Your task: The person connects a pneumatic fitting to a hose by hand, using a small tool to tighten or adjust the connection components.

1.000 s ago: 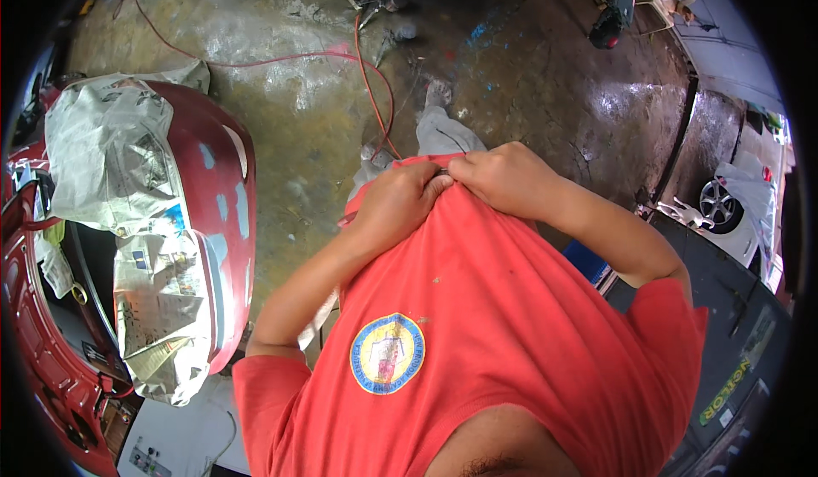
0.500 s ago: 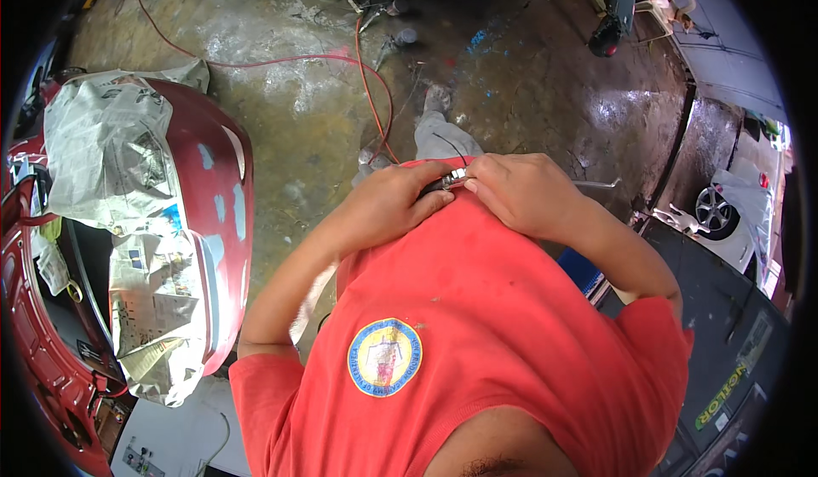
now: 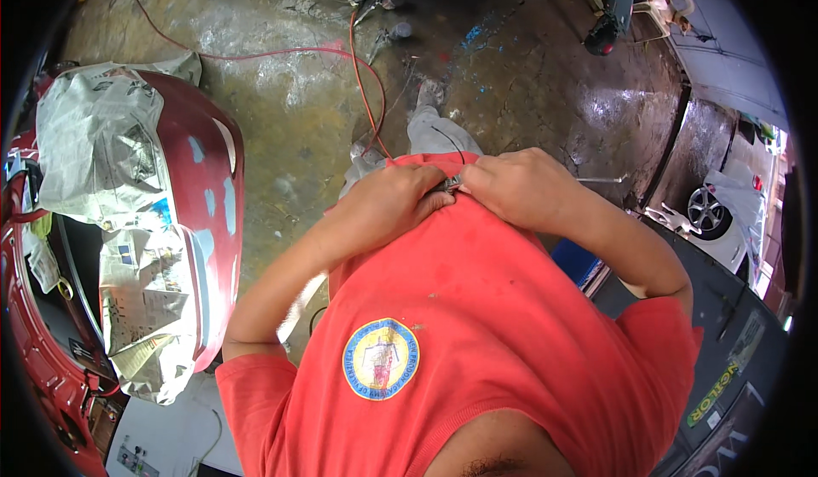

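Observation:
Close together at the hem of my red shirt (image 3: 477, 307), both hands hold a small black and silver thing (image 3: 450, 185) whose kind I cannot make out. My left hand (image 3: 394, 200) is closed on its left end, thumb below and fingers above. My right hand (image 3: 521, 189) pinches its right end, with the fingers curled and mostly hiding that end. A thin black cord (image 3: 455, 142) curves up just beyond the hands. Grey trousers (image 3: 433, 134) show past the shirt.
A red car body (image 3: 223, 149) with grey patches stands at left, partly covered by newspaper (image 3: 98, 128). A red hose (image 3: 256, 56) and an orange hose (image 3: 361, 94) cross the wet floor. A dark flat surface (image 3: 682, 324) and a metal rod (image 3: 603, 180) lie at right.
The small black and silver thing shows less between my fingers, and my right hand has shifted slightly left. The surroundings have slid a little leftward in view.

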Motion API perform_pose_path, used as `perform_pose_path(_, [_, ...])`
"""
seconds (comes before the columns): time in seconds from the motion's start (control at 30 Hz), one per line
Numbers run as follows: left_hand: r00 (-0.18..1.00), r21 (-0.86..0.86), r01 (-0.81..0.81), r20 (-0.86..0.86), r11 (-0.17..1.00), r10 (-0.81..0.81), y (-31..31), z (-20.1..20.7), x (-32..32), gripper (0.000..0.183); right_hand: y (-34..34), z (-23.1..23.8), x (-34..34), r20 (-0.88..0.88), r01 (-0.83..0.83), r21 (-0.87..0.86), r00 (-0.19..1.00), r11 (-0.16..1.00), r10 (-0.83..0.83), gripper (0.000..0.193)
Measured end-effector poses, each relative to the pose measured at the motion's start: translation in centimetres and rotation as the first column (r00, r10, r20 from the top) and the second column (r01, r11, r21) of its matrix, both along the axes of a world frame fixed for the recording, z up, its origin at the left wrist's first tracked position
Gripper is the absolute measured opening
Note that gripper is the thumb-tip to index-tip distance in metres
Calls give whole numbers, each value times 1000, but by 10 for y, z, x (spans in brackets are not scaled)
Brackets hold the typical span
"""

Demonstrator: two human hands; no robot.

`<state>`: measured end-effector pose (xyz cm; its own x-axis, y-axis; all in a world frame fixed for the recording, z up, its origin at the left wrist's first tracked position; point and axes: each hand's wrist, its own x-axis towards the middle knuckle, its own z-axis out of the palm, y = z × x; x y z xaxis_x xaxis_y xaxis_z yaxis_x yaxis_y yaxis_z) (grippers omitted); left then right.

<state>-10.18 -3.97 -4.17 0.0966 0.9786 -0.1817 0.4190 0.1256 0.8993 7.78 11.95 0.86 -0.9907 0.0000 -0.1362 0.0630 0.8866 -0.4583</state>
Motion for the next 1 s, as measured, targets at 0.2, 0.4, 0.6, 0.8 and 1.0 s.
perform_pose_path(0.2, [995, -20, 42, -95, 999, -44, 2, -3, 2, 32, 5, -1, -3, 46, -145, 76, 989, 987, 141, 13])
perform_pose_path(0.4, [989, 29, -3, -147, 1000, 7, -1, -9, 8, 32, 9, -3, -7, 47, -215, 101, 976, 971, 211, 12])
perform_pose_path(0.6, [986, 50, -48, -160, 998, 55, -5, -17, 15, 34, 10, -12, -3, 56, -198, 40, 979, 979, 196, 20])
perform_pose_path(0.8, [992, -34, -46, -120, 998, 42, -6, -27, 18, 35, 12, -17, -10, 65, -227, 40, 972, 973, 224, 18])
perform_pose_path(1.0, [992, -44, -96, -85, 994, 92, -4, -25, 20, 36, 9, -22, -6, 49, -157, -20, 986, 987, 158, 15])
